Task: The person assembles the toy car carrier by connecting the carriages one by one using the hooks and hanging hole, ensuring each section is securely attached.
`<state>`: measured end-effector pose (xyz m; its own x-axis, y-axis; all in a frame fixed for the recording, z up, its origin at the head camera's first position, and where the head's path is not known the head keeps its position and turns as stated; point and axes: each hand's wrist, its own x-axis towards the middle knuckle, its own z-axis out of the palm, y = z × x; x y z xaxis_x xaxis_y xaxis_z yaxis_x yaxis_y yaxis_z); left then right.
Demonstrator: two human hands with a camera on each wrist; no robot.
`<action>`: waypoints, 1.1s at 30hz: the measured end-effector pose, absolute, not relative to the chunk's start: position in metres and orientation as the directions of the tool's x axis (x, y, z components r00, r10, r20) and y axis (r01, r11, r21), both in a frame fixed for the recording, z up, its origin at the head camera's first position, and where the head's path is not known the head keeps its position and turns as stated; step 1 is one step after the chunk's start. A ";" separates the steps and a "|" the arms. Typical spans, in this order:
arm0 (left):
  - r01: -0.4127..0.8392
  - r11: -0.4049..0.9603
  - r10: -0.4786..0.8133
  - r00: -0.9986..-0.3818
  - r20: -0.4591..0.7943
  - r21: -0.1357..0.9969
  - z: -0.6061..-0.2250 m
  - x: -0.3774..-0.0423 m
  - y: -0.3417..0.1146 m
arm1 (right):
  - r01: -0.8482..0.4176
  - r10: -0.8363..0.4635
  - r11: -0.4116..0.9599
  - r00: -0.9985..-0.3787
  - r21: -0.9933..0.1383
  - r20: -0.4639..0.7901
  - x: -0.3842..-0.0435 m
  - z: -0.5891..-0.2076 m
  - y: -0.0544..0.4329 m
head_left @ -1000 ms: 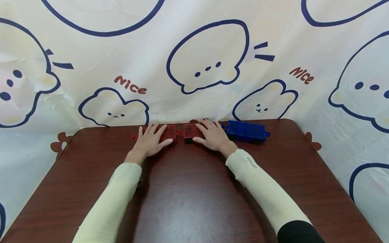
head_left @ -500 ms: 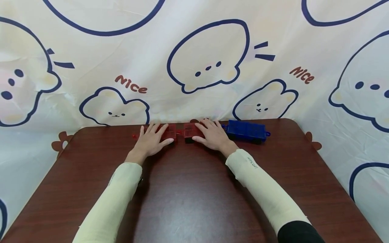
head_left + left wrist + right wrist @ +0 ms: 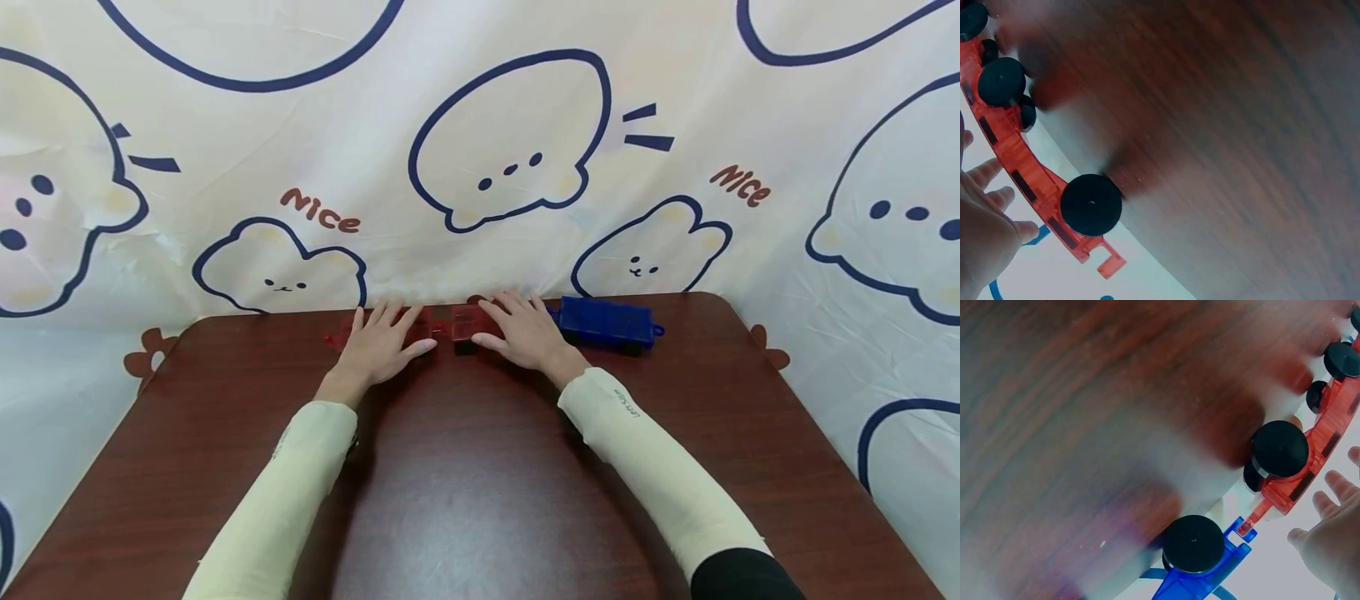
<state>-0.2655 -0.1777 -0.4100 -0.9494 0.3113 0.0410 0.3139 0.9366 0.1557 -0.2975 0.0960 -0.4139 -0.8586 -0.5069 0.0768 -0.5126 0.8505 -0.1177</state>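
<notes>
Two red toy train cars and a blue one stand in a row along the table's far edge. Over the left red car my left hand lies with straight, spread fingers. My right hand rests its extended fingers on the other red car, hiding its right part. Right of that hand is the blue car. The left wrist view shows black wheels and a free hook on the left red car. In the right wrist view, a red coupling meets the blue car's end.
The brown table reaches toward me, its surface glossy. A white cloth with blue cartoon outlines hangs directly behind the far edge and along both sides.
My left hand has shifted slightly right over its red car. The right hand stays nearly in place, and the row of cars keeps its arrangement.
</notes>
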 end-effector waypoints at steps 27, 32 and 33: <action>0.349 0.929 0.341 -0.937 0.080 0.127 -0.401 -0.264 -0.158 | -0.506 -0.498 0.861 -0.860 -0.057 0.112 -0.291 -0.395 0.120; 0.351 0.927 0.344 -0.936 0.075 0.128 -0.399 -0.263 -0.154 | -0.497 -0.488 0.866 -0.865 -0.060 0.117 -0.290 -0.392 0.126; 0.351 0.927 0.344 -0.936 0.074 0.130 -0.398 -0.263 -0.154 | -0.498 -0.489 0.865 -0.864 -0.062 0.120 -0.290 -0.391 0.127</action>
